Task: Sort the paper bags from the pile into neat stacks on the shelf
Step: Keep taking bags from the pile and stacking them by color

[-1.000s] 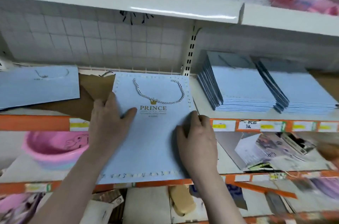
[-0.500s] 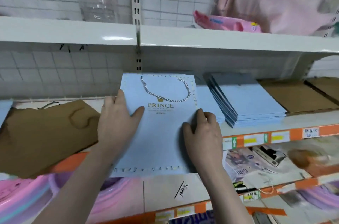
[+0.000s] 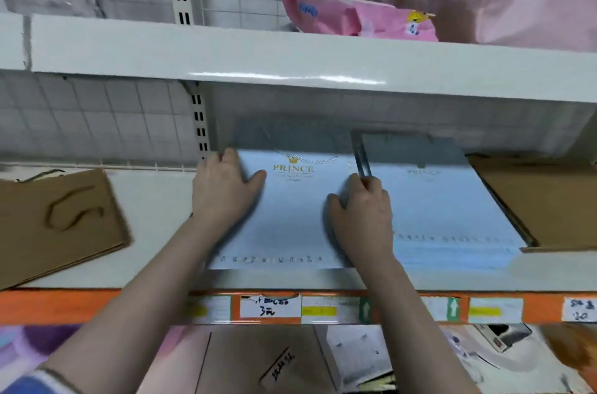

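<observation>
A light blue paper bag [image 3: 290,216] printed PRINCE lies flat on the white shelf [image 3: 155,232], on top of a stack of blue bags. My left hand [image 3: 223,193] grips its left edge, thumb on top. My right hand [image 3: 361,219] holds its right edge, fingers curled over the side. A second stack of blue bags [image 3: 445,209] lies right beside it, touching. Brown paper bags [image 3: 55,219] lie askew on the shelf at the left.
A flat stack of brown bags [image 3: 546,209] sits at the far right. The upper shelf [image 3: 290,61] overhangs closely and carries pink packets [image 3: 355,19]. An orange price rail [image 3: 64,306] edges the shelf front. Below lie boxes and magazines.
Both hands have carried the blue bag to the right and set it down on the left blue stack. The view has shifted right and closer.
</observation>
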The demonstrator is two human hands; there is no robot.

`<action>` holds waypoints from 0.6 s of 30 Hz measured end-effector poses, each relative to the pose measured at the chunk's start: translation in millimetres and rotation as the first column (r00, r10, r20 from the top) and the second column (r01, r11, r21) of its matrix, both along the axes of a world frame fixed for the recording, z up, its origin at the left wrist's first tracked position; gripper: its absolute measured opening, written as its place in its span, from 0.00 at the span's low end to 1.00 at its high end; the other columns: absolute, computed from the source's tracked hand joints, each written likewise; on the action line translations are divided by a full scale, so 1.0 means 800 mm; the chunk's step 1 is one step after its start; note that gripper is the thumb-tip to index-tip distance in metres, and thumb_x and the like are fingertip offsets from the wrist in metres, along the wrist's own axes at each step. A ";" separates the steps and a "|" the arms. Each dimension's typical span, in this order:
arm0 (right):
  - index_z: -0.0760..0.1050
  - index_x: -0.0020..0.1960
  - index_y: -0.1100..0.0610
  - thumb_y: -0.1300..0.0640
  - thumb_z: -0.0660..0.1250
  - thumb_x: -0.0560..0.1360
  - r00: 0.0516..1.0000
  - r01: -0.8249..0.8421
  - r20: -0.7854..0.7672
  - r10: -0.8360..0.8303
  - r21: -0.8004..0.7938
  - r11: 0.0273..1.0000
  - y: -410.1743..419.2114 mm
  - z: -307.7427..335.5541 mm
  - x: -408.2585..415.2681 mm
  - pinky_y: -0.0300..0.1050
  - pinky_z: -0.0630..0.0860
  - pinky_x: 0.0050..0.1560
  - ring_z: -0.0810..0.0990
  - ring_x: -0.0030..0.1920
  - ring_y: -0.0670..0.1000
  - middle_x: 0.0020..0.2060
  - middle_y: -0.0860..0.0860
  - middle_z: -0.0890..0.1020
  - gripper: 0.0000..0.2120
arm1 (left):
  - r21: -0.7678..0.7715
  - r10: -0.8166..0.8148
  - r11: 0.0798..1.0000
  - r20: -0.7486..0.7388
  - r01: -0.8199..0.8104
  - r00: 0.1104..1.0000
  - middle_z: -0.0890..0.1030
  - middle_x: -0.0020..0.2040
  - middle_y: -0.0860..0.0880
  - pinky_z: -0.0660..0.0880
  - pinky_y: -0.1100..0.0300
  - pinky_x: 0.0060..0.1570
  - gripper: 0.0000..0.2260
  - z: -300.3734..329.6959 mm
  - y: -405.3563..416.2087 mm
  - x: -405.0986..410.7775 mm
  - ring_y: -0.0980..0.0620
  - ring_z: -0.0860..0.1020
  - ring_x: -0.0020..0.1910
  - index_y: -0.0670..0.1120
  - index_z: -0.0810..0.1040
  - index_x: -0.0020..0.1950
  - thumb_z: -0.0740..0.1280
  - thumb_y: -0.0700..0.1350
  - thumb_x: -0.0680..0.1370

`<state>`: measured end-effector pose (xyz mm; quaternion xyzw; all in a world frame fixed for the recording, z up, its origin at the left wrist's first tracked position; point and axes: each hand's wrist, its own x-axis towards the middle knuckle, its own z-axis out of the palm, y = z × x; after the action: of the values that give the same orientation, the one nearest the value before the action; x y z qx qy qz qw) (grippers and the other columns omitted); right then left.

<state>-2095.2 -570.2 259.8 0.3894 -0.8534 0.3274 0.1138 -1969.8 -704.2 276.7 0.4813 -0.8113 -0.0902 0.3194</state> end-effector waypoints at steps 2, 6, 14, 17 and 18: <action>0.71 0.60 0.66 0.57 0.60 0.77 1.000 -0.025 -0.008 0.025 0.012 1.000 -0.010 -0.002 -0.010 0.51 0.66 0.56 0.69 0.55 0.61 0.57 0.61 0.72 0.16 | -0.001 0.008 1.000 0.016 -0.008 1.000 0.73 0.57 0.34 0.65 0.49 0.57 0.24 0.004 -0.006 -0.010 0.37 0.70 0.59 0.36 0.70 0.61 0.65 0.54 0.75; 0.68 0.65 0.64 0.56 0.57 0.78 0.999 -0.032 -0.020 0.033 0.045 0.998 -0.028 -0.007 -0.027 0.49 0.65 0.58 0.68 0.57 0.59 0.60 0.60 0.71 0.19 | 0.004 0.012 1.000 0.081 -0.013 0.997 0.73 0.57 0.34 0.65 0.50 0.58 0.23 0.005 -0.023 -0.023 0.37 0.69 0.59 0.36 0.71 0.59 0.64 0.54 0.76; 0.64 0.70 0.63 0.52 0.54 0.79 0.997 -0.034 -0.067 0.045 0.167 0.985 -0.059 -0.018 -0.036 0.49 0.63 0.61 0.67 0.58 0.58 0.61 0.59 0.70 0.23 | 0.053 0.022 0.998 0.118 -0.028 0.993 0.73 0.57 0.35 0.64 0.51 0.58 0.22 -0.016 -0.055 -0.029 0.38 0.69 0.59 0.36 0.72 0.57 0.63 0.55 0.77; 0.67 0.66 0.62 0.51 0.54 0.79 0.998 0.020 -0.056 -0.012 0.145 0.989 -0.066 -0.027 -0.035 0.50 0.67 0.56 0.69 0.56 0.57 0.60 0.57 0.72 0.21 | 0.044 0.024 0.999 0.121 -0.029 0.992 0.73 0.57 0.34 0.64 0.50 0.58 0.22 -0.022 -0.065 -0.036 0.37 0.69 0.58 0.35 0.73 0.56 0.63 0.54 0.77; 0.67 0.66 0.62 0.51 0.54 0.79 0.999 0.021 -0.046 -0.014 0.150 0.988 -0.066 -0.030 -0.033 0.49 0.68 0.56 0.70 0.56 0.56 0.60 0.57 0.72 0.21 | 0.047 0.017 0.999 0.109 -0.022 0.994 0.72 0.57 0.34 0.65 0.49 0.58 0.22 -0.024 -0.067 -0.038 0.37 0.69 0.58 0.35 0.72 0.57 0.63 0.54 0.77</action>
<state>-2121.7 -623.3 235.6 0.3966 -0.8762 0.2522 0.1062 -2000.4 -758.2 257.5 0.5010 -0.8204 -0.0801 0.2638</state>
